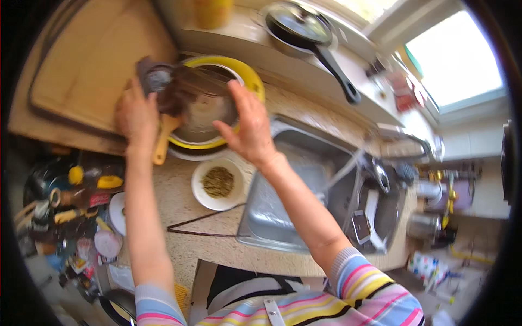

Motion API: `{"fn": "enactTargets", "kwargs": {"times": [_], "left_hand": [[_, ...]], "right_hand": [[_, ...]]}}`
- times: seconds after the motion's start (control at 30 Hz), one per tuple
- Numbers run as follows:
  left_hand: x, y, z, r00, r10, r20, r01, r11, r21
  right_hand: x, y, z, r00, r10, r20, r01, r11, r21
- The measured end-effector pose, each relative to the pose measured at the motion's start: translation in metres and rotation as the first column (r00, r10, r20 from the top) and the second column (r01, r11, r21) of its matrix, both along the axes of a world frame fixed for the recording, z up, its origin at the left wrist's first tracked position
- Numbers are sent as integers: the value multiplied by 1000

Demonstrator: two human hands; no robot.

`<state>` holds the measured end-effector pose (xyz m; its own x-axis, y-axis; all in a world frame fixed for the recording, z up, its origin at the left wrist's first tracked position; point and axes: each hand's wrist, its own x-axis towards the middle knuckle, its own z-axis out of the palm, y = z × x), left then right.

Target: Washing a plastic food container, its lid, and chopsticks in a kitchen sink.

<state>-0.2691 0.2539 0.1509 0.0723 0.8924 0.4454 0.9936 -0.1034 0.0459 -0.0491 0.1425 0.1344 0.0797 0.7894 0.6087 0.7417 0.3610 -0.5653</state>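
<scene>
My left hand (pixel 136 112) grips the near left edge of a dark brown bag (pixel 175 91), which is blurred by motion. The bag hangs over the left part of a round vessel with a yellow rim (pixel 255 79); a paler rim sits inside it, and its contents are too blurred to name. Over the vessel's right side, my right hand (pixel 251 126) has thumb and fingers spread and appears to hold nothing. A wooden utensil handle (pixel 162 142) sticks out toward me between my left wrist and the vessel.
Nearer me stands a white bowl of greenish dried bits (pixel 218 182), beside a folded dark stick (pixel 200 228). The steel sink (pixel 277 220) lies right. A large wooden board (pixel 94 61) is at left. A lidded frying pan (pixel 301 28) rests on the back ledge, handle jutting out.
</scene>
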Motion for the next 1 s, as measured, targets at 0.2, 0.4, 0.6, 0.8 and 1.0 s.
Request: {"fn": "enactTargets", "kwargs": {"times": [0.2, 0.4, 0.6, 0.8, 1.0], "left_hand": [[-29, 2, 30, 983, -184, -21, 184, 963, 197], [98, -148, 46, 503, -262, 823, 406, 913, 43], [167, -252, -74, 640, -113, 760, 714, 454, -533], [231, -290, -199, 753, -151, 641, 643, 374, -668], [274, -305, -277, 814, -3, 581, 528, 424, -736]], "right_hand": [[14, -161, -59, 969, 9, -248, -58, 980, -190], [102, -292, -154, 811, -578, 85, 369, 395, -841], [148, -283, -177, 780, -217, 586, 602, 516, -610], [143, -291, -219, 891, 150, 429, 312, 484, -817], [156, -298, -199, 915, -208, 345, 403, 473, -784]]}}
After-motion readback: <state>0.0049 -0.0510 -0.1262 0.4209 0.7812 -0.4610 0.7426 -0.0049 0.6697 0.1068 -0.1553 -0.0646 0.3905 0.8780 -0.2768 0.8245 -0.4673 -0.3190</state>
